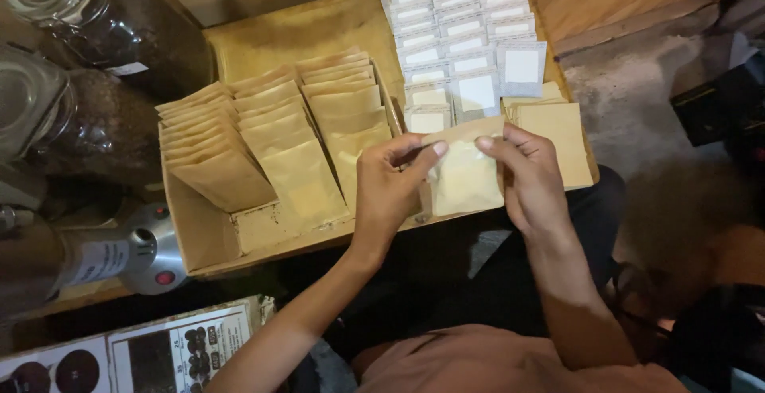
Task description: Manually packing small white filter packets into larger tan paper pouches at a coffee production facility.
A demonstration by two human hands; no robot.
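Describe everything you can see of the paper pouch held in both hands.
The paper pouch is a flat, tan kraft-looking envelope, roughly rectangular, with a paler patch at its middle. It is held above the front edge of the cardboard tray, its face toward the camera and slightly tilted. The left hand pinches its upper left corner and the right hand its upper right corner. Whether it is sealed cannot be told.

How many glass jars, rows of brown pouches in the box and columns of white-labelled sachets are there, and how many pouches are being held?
Glass jars: 2
Rows of brown pouches in the cardboard box: 3
Columns of white-labelled sachets: 3
Brown paper pouch held by left hand and right hand: 1
Total: 9
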